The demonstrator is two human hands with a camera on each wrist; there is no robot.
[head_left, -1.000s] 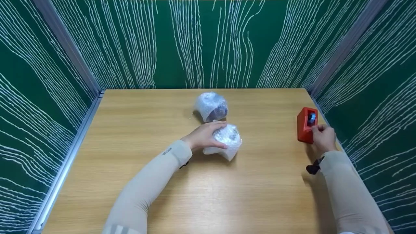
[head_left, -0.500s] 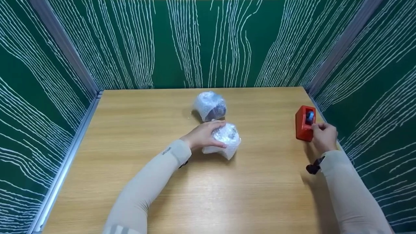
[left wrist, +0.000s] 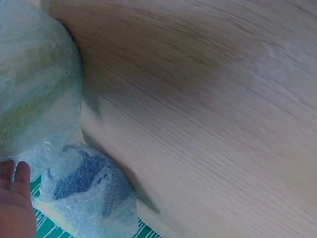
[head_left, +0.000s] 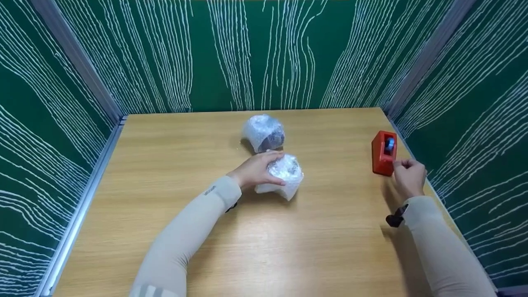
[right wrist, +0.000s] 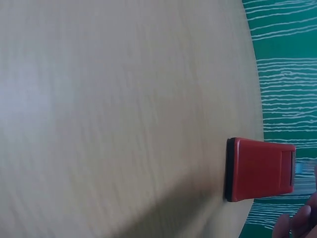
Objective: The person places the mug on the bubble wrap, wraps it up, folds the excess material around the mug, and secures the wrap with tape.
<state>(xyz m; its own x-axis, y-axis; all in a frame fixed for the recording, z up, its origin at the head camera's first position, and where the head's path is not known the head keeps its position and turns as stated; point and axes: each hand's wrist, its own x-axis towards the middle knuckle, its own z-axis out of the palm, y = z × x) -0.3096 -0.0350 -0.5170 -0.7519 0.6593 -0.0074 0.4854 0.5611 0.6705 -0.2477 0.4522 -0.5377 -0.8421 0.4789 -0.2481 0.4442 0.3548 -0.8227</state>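
Observation:
Near the middle of the table, my left hand (head_left: pixel 258 168) holds a bubble-wrapped bundle (head_left: pixel 288 171), thumb on the near side and fingers on the far side. The wrap hides most of what is inside; a yellowish tint shows through the bundle (left wrist: pixel 39 84) in the left wrist view. Just behind it lies a second bubble-wrapped bundle (head_left: pixel 264 133) with something dark blue inside. At the right, my right hand (head_left: pixel 409 177) pinches a strip of clear tape (right wrist: pixel 304 176) that stretches from the red tape dispenser (head_left: pixel 383 153). The dispenser stands upright on the table.
The wooden table (head_left: pixel 185 144) is bounded by green panels (head_left: pixel 280 53) with white wavy lines at the back and both sides. Grey metal posts (head_left: pixel 429 57) stand at the back corners. The dispenser is close to the table's right edge.
My right hand has drawn slightly away from the dispenser, towards me. The left hand keeps its hold on the front bundle. The whole head view has shifted a little.

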